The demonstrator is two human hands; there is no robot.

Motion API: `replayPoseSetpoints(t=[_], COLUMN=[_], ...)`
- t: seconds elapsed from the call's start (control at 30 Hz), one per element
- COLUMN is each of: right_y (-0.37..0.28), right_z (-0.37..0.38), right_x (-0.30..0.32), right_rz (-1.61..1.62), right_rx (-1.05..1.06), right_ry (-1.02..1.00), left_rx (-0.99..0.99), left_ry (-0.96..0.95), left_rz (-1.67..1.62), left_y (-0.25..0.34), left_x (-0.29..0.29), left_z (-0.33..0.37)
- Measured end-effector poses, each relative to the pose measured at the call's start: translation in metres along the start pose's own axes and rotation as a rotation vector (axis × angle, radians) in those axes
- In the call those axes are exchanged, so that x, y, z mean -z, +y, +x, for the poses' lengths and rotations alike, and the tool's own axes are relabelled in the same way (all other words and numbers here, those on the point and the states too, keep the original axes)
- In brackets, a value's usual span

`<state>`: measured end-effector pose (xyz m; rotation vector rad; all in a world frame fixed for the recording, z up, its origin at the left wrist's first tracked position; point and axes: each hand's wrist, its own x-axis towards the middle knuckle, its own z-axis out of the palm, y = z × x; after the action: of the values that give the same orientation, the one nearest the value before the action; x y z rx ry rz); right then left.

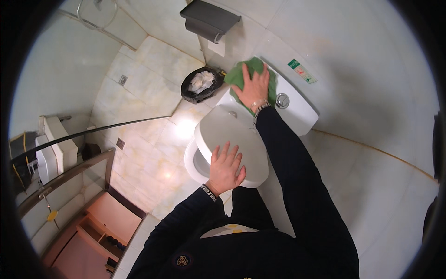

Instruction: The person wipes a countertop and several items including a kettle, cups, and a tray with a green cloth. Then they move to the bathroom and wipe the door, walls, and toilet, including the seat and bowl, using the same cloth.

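Note:
On the white toilet tank [301, 111], my right hand [254, 87] presses down on a green cloth [251, 69], fingers spread over its bunched folds. The cloth drapes over the tank's left end, beside the round flush button [282, 100]. My left hand [226, 168] rests against the toilet lid [230, 128], fingers stretched out and holding nothing. The lid is tilted, and part of the white seat [189, 162] shows at its left. What lies under my right palm is hidden.
A bin with a black bag [190, 94] and crumpled tissue stands left of the tank. Above it, a dark paper holder [203, 28] juts from the wall. A glass partition edge [134, 122] crosses the left side. Wooden shelving [95, 228] sits at lower left.

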<state>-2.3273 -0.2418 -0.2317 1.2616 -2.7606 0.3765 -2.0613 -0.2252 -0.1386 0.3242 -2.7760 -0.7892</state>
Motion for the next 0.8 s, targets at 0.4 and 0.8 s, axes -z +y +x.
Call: replayPoseSetpoints(t=[0.4,0.8], right_y=[0.125,0.022], right_z=[-0.097,-0.022], right_x=[0.047,0.029], right_rz=[-0.017,0.066], right_rx=[-0.465,-0.052], right_ry=[-0.156,-0.136], left_rx=[-0.007,-0.068], left_ry=[0.032,-0.017], left_rz=[-0.007,0.08], left_y=[0.004,0.016], left_x=[0.001,0.004], left_z=[0.01,0.046])
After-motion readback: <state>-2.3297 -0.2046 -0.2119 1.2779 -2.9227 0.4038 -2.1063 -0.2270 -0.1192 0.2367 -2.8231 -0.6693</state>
